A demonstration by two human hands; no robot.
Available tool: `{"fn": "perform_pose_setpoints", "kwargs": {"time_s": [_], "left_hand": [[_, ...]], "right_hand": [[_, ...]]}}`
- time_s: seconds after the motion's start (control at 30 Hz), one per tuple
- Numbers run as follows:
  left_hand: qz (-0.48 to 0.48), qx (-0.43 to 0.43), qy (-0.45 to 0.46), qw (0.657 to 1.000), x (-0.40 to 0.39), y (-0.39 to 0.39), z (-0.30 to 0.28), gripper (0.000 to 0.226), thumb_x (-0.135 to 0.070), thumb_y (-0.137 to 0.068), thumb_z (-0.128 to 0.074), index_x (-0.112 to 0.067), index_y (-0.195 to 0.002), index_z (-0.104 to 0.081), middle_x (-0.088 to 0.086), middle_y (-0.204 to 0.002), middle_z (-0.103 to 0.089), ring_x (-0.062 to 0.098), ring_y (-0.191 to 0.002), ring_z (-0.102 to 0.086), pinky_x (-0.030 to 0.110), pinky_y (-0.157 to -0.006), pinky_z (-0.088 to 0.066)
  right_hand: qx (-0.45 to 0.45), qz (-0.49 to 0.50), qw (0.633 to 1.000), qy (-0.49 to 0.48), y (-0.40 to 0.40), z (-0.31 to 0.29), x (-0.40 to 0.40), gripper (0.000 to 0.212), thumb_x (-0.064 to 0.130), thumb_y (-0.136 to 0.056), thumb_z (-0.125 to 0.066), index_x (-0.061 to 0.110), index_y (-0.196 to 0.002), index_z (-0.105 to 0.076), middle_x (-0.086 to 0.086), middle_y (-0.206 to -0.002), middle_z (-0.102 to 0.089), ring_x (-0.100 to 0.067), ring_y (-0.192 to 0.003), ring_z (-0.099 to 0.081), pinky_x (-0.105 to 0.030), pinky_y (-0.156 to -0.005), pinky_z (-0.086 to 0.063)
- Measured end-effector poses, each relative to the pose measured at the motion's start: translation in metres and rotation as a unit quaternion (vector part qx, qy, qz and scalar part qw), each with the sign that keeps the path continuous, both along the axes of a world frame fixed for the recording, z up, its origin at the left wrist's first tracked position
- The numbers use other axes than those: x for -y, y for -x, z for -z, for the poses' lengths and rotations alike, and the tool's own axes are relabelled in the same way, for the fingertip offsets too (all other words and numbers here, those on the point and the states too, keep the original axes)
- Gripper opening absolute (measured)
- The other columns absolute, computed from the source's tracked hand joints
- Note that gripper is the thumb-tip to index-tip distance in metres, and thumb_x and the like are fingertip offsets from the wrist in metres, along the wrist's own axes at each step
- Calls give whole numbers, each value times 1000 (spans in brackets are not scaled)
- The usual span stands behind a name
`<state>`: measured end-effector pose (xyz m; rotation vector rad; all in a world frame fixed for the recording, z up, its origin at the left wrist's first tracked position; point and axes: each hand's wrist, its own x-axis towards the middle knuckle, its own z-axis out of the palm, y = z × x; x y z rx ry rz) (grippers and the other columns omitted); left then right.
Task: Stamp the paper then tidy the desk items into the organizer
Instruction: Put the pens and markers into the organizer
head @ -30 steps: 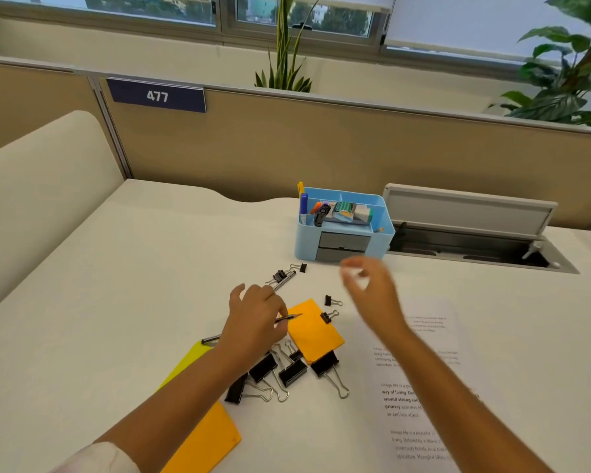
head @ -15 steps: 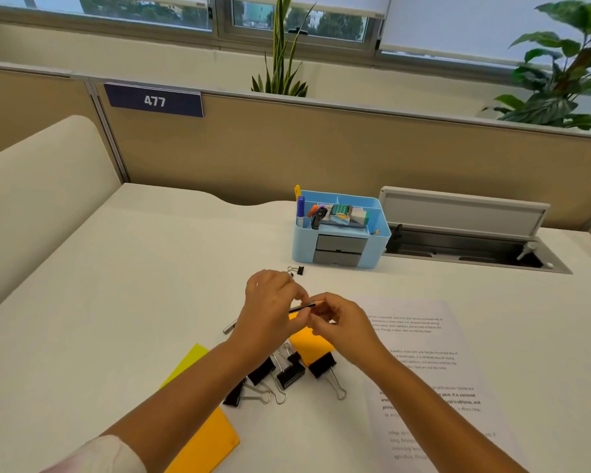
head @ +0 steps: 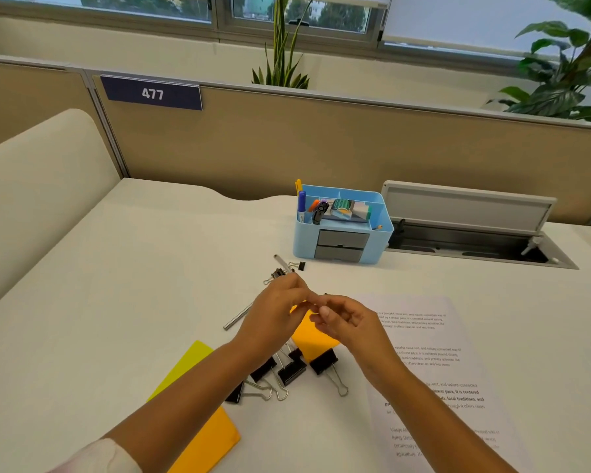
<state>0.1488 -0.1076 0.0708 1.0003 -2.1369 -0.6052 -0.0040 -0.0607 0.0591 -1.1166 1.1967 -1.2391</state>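
Both hands now met above the orange sticky pad: left hand and right hand pinching a thin pen, barely visible. Blue organizer at 12 o'clock; pen likely next in.

A white tabletop meets a tan partition at its far edge. On the partition, to the left, hangs a dark blue plate reading 477. Behind the partition stand green plants, with daylit windows above them. Below the partition, to the right, a grey cable hatch stands open in the tabletop
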Motion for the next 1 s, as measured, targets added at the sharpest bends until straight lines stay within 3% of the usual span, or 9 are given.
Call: {"fn": "perform_pose_setpoints", "kwargs": {"time_s": [0.13, 0.27, 0.33, 0.4, 0.53, 0.67, 0.83, 1.0], "left_hand": [[-115, -6, -11, 993, 11, -16, 17, 20, -4, -83, -60, -18, -95, -70, -2, -88, -62, 15, -83, -58, 29, -74, -45], [-262, 180, -57, 946, 21, -48, 49, 28, -24, -86, -59, -23, -113, -57, -1, -112, -59, 22, -103, -52, 36, -83, -37], [-268, 238, -88, 929, 21, -58, 61, 37, -31, -87, -57, -22, -121, -49, 0, -119, -54, 22, -108, -49, 37, -85, -38], [-272, 239, -102, 927, 21, -61, 68, 40, -33, -88, -56, -19, -124, -46, 1, -121, -51, 23, -109, -47, 38, -86, -38], [-270, 267, -77, 922, 21, -60, 69, 28, -32, -89, -53, -15, -110, -52, 4, -112, -52, 23, -99, -49, 33, -78, -40], [-273, 298, -71, 912, 23, -61, 68, 20, -31, -91, -51, -15, -101, -57, 2, -108, -51, 20, -94, -49, 29, -73, -36], [-281, 287, -74, 913, 22, -63, 67, 16, -27, -88, -52, -15, -97, -59, 2, -104, -52, 20, -91, -52, 29, -73, -36], [-286, 163, -61, 942, 17, -64, 57, 12, -24, -90, -55, -13, -90, -59, 2, -89, -62, 19, -72, -56, 30, -66, -42]], "right_hand": [[16, 73, 997, 19, 16, -16, 8, 34, 35, -64, -69, 22, -95, -67, -4, -89, -73, -15, -85, -69, -20, -74, -55], [18, 146, 986, 73, 46, -45, 19, 43, 42, -60, -67, 23, -98, -62, -3, -96, -69, -13, -89, -68, -19, -76, -55], [-1, 195, 976, 94, 61, -54, 27, 32, 38, -69, -64, 25, -98, -60, -2, -95, -68, -10, -87, -67, -17, -75, -55], [-52, 239, 964, 109, 74, -57, 37, 20, 30, -81, -61, 25, -100, -59, 0, -94, -68, -7, -84, -66, -14, -73, -54], [-104, 269, 950, 121, 92, -60, 55, 19, 24, -89, -56, 19, -107, -57, -2, -96, -67, -7, -86, -66, -13, -73, -54], [-135, 298, 933, 149, 101, -70, 65, 18, 30, -89, -56, 23, -105, -57, 3, -94, -67, -4, -86, -67, -10, -72, -53], [-138, 277, 944, 112, 103, -68, 79, 21, 28, -90, -54, 18, -109, -56, -2, -99, -66, -7, -86, -66, -18, -75, -54], [-160, 258, 952, 46, 104, -63, 88, 41, 22, -90, -56, 18, -129, -43, 1, -92, -66, -9, -82, -66, -24, -74, -53]]}}
